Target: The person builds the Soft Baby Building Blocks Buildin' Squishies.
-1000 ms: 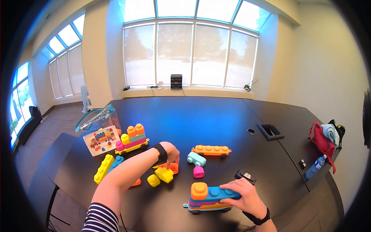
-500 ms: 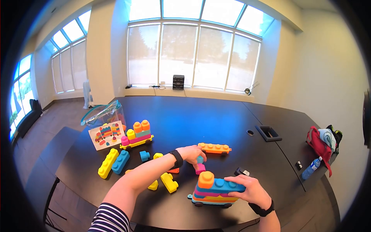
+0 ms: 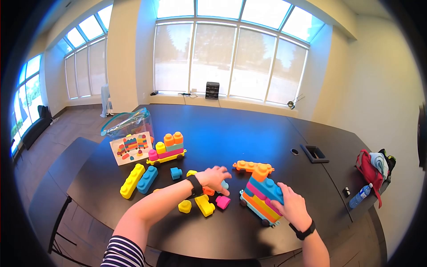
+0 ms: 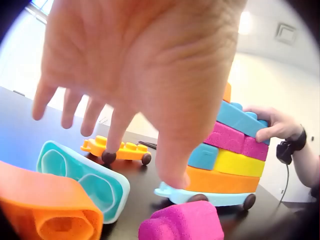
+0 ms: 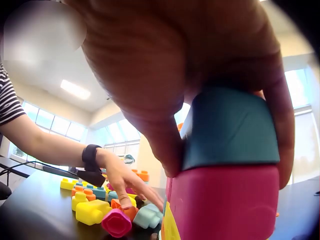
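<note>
My right hand (image 3: 292, 205) grips the blue top block (image 4: 242, 120) of a stacked toy train car, thumb on one side and fingers on the other. Pink, yellow and orange layers (image 4: 225, 181) sit below it on a light-blue wheeled base (image 4: 225, 199). The car stands at an angle in the head view. Over the loose blocks, my left hand (image 3: 214, 179) is spread with nothing in its grasp. Below it lie a light-teal block (image 5: 148, 216) and an orange block (image 4: 45, 187). A pink block (image 3: 223, 202) rests nearest its thumb, beside a yellow block (image 3: 205, 206).
An orange wheeled base (image 3: 247, 166) sits behind the car. To the left are a finished-looking car (image 3: 167, 155), a picture card (image 3: 130, 148), a clear bag (image 3: 129, 127), and long yellow (image 3: 132, 181) and blue (image 3: 147, 179) blocks. A water bottle (image 3: 360, 196) stands far right.
My left hand went right to the pink and light-teal blocks, then back left; the pink block now lies closer to the yellow one. My right hand has turned the stacked car.
</note>
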Available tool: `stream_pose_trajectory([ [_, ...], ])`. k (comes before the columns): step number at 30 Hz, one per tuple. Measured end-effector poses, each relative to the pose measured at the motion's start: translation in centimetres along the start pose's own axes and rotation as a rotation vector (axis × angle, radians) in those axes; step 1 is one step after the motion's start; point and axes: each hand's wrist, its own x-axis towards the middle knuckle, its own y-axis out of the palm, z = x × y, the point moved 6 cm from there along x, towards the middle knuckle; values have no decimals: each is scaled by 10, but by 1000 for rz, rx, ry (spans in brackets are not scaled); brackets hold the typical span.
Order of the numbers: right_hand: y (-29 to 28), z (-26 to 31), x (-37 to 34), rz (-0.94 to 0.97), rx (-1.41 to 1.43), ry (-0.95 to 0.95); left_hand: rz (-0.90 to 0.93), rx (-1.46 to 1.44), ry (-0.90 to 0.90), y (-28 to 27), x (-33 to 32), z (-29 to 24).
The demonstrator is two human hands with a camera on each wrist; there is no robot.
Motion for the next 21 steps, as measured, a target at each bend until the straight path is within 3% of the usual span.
stream_pose_trajectory([
  [2,14,1,21,37,-30,-5,147,-44,-27,22,-2,4],
  [6,39,15,75,187,-71,-7,261,-257,63,-12,-27,14],
  [7,44,21,90,228,-78,15,104,-283,138,-25,-32,26],
  [9,63,27,119,194,-49,-61,-163,-383,99,-59,-49,66],
  [12,75,50,155,240,-42,-46,-626,-218,-316,-97,-90,140],
  [13,83,56,168,242,-39,-40,-731,-179,-372,-99,-100,164],
  [16,111,80,213,264,7,-23,-657,-110,-646,-67,-106,263],
  [21,135,100,267,335,33,-29,-475,-266,-724,-40,-106,293],
])
